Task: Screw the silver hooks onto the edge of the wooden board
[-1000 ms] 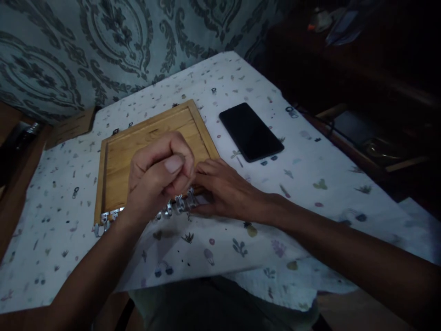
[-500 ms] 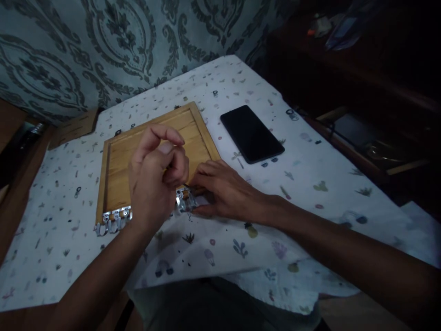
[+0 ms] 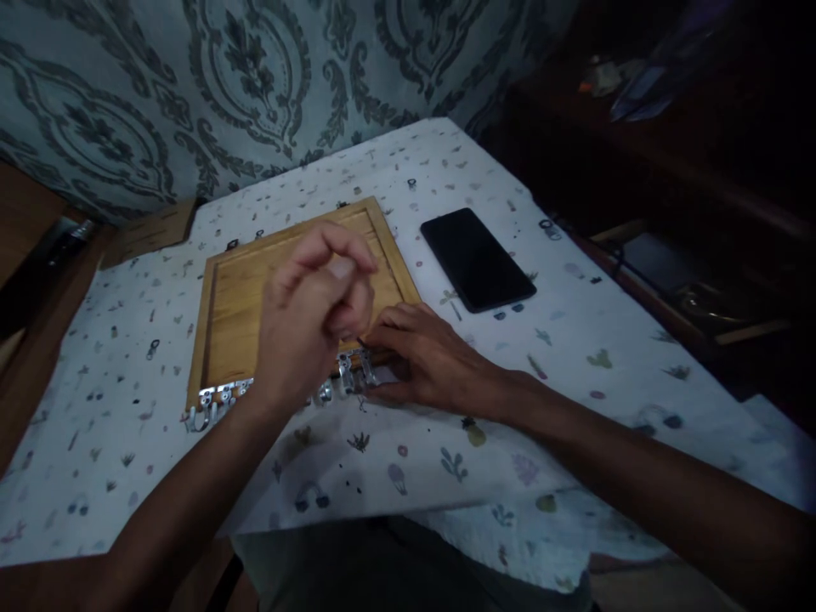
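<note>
A framed wooden board [image 3: 242, 319] lies on the cloth-covered table, with a row of metal hooks [image 3: 226, 393] along its near edge. Over the board's near part my left hand [image 3: 312, 314] is raised with its fingers curled in; what it grips, if anything, is hidden. My right hand [image 3: 433, 357] rests at the board's near right corner, thumb and fingers bent around the last metal hook [image 3: 366, 367]. A thin dark piece shows between the two hands, too small to make out. The middle hooks are partly hidden behind my left wrist.
A black phone [image 3: 478, 259] lies right of the board. At the back left is a piece of cardboard [image 3: 153, 234]. Patterned fabric [image 3: 255, 76] rises behind the table [image 3: 574, 408]. Dark furniture with a plastic bag [image 3: 643, 89] stands at the right.
The whole view has shifted slightly, so the board and phone appear a little further right and lower. My left hand has moved slightly right, closer over my right hand's fingertips.
</note>
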Demonstrator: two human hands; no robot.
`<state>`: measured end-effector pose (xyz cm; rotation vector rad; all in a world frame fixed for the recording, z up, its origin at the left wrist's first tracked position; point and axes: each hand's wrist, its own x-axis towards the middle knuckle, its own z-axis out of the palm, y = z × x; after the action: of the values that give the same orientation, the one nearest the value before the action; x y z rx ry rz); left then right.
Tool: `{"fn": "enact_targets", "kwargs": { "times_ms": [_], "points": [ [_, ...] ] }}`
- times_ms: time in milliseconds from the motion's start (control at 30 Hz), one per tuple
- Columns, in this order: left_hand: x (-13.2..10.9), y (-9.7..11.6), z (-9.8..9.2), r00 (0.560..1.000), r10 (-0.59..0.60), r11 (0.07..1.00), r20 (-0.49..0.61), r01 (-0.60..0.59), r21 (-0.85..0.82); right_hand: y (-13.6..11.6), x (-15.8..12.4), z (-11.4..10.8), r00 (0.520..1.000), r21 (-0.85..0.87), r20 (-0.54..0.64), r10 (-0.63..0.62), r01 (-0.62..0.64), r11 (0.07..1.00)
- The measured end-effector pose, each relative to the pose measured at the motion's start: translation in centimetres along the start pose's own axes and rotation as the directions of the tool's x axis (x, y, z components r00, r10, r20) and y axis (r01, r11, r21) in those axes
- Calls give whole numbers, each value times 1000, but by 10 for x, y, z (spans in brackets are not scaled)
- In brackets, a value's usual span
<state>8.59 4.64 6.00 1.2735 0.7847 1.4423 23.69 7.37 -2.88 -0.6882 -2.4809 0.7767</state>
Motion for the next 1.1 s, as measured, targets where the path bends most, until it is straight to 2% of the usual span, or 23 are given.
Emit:
{"fn": "enact_targets", "kwargs": {
  "times_ms": [100,133,200,267,300,367,400,500,633,667,700,767,833,933,1100],
  "points": [
    [2,28,0,990,118,992,-74,-120,-26,0,0,0,1000,-14,-7,-12,12,1000],
    [0,37,-2,987,138,990,-81,-137,10,0,0,0,1000,-21,-5,-18,17,1000],
    [-11,50,-8,983,155,982,-96,-143,124,1,0,1,1000,-36,4,-17,17,999],
    [-31,54,-18,976,192,933,-99,-150,328,2,-2,1,1000,-36,16,-5,6,999],
    [-43,54,-24,974,219,861,-65,-162,483,2,-2,1,1000,-29,19,-1,2,1000],
    [-69,52,-39,988,149,678,41,-132,723,2,-4,1,1000,-16,23,-4,4,1000],
    [-82,51,-47,988,133,598,75,-141,789,1,-4,1,1000,-14,22,-9,9,1000],
    [-114,50,-70,982,177,388,59,-125,913,1,-5,3,1000,-28,1,-11,12,1000],
    [-153,50,-102,967,254,193,34,-85,978,3,-4,6,1000,-56,-16,-9,8,998],
    [-162,49,-111,966,258,137,8,-44,990,5,-5,7,1000,-59,-19,-10,9,998],
    [-171,49,-119,971,239,80,-31,12,997,6,-7,8,1000,-63,-27,-8,6,998],
    [-186,49,-137,969,161,-29,-186,193,981,10,-13,12,997,-80,-72,16,-21,997],
    [-195,51,-156,951,123,-76,-284,294,953,14,-22,17,984,-114,-167,65,-85,990],
    [-194,54,-181,919,96,-111,-383,392,913,20,-32,23,945,-149,-296,136,-187,971],
    [-166,51,-208,870,8,-147,-492,488,860,22,-32,27,894,-173,-397,208,-296,939]
  ]
}}
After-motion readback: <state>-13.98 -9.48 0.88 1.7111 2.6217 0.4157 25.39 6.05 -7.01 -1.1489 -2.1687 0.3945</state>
